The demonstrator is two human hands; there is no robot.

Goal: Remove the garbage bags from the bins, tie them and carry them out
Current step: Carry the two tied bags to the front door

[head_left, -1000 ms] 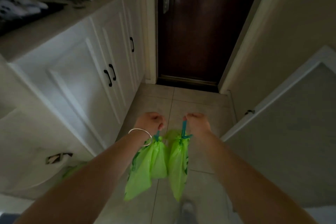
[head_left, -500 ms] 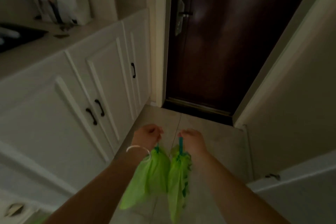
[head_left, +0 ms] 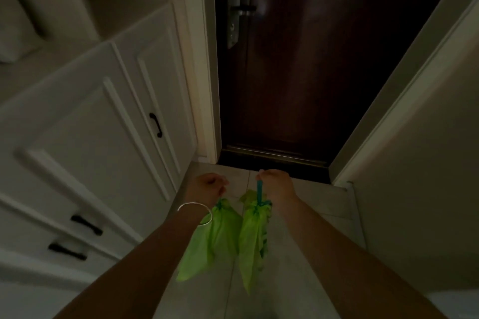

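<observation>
Carry-out step. Left hand and right hand each clamped on a tied green garbage bag, hanging above floor before closed door. Next: free one grip for door handle.

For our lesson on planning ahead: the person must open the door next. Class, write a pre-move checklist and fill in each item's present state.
1. Left bag tied and gripped by left hand: ok.
2. Right bag hanging by its blue drawstring from right hand: ok.
3. A hand free for the door handle: not ok.
4. Dark door open: not ok, it is closed.
5. Door unlocked: cannot tell.
6. Bags clear of the floor: ok.
</observation>
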